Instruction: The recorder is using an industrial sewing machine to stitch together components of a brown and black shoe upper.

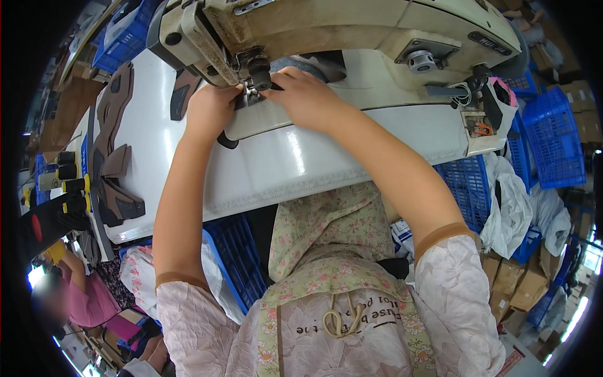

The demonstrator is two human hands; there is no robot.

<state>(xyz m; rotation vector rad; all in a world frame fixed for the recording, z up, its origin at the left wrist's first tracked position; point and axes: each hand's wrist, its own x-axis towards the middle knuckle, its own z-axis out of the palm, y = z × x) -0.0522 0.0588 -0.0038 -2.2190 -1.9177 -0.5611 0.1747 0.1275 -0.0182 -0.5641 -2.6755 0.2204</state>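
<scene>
Both my hands are at the needle area of a beige sewing machine (352,28). My left hand (212,108) is closed just left of the metal presser foot (252,94), and what its fingertips pinch is hidden. On the other side, my right hand (306,97) is closed on a brown and grey fabric piece (326,65), which shows behind its knuckles under the machine arm. A brown part with a dark edge (183,94) lies beside my left hand. I cannot tell whether it joins the piece under the foot.
Several brown curved cut pieces (115,116) lie along the left of the white table (282,154). Thread spools (68,173) stand past its left edge. Blue crates (553,138) and white bags (504,201) are at the right. Another person (88,289) sits at lower left.
</scene>
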